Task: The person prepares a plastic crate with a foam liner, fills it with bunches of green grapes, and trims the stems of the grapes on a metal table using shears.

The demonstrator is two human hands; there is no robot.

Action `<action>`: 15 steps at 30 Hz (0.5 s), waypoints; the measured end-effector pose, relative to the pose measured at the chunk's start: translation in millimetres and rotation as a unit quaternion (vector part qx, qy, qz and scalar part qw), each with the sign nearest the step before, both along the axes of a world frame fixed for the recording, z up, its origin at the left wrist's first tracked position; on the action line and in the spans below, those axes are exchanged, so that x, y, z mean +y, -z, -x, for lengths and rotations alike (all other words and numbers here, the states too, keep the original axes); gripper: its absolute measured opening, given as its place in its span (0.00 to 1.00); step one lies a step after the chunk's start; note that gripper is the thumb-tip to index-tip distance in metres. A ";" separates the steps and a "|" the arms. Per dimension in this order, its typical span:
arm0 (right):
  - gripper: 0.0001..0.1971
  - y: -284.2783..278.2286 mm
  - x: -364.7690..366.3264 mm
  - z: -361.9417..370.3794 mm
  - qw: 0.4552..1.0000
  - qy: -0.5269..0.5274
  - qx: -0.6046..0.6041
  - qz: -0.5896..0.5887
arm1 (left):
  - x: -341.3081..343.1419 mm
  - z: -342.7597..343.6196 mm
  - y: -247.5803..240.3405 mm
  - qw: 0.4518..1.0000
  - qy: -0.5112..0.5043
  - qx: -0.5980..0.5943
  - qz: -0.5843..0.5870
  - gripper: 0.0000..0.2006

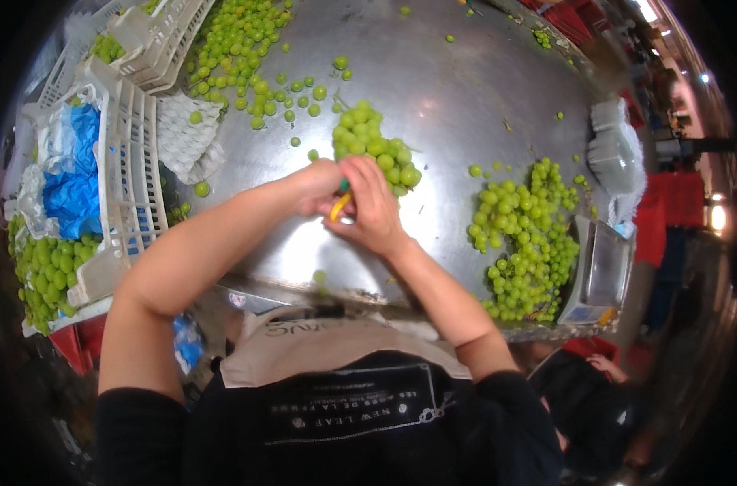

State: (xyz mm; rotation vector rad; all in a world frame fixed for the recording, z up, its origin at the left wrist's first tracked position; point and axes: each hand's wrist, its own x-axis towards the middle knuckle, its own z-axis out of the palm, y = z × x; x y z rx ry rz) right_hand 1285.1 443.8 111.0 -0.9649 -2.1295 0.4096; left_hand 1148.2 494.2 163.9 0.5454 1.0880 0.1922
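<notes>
Both hands (pixel 348 202) together, clutching yellow-handled scissors (pixel 339 206) — grape bunch (pixel 374 147) just beyond, loose grapes (pixel 524 235) right.

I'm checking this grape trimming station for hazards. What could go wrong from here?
1. The left hand and right hand sit close together around a yellow-handled tool at the grape bunch; a slip might nick a finger.
2. Loose grapes scattered on the metal table could roll off.
3. The grape pile reaches the table's near edge and may spill.

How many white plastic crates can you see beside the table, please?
2: one white crate at left holding blue plastic, another crate at upper left. More may be hidden.
</notes>
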 end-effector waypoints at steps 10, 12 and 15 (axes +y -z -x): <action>0.33 -9.4 -1.2 -0.7 0.998 -0.048 0.035 0.000 | -18.6 -2.3 -12.7 0.996 -0.076 -0.014 -0.039 0.15; 0.31 -11.3 0.4 -5.7 0.997 -0.061 0.048 0.005 | -18.2 -7.0 -9.8 0.996 -0.083 -0.012 -0.043 0.14; 0.30 -1.0 1.7 -5.9 0.996 -0.063 0.059 -0.038 | -19.4 -0.4 39.8 0.991 -0.100 -0.041 -0.078 0.11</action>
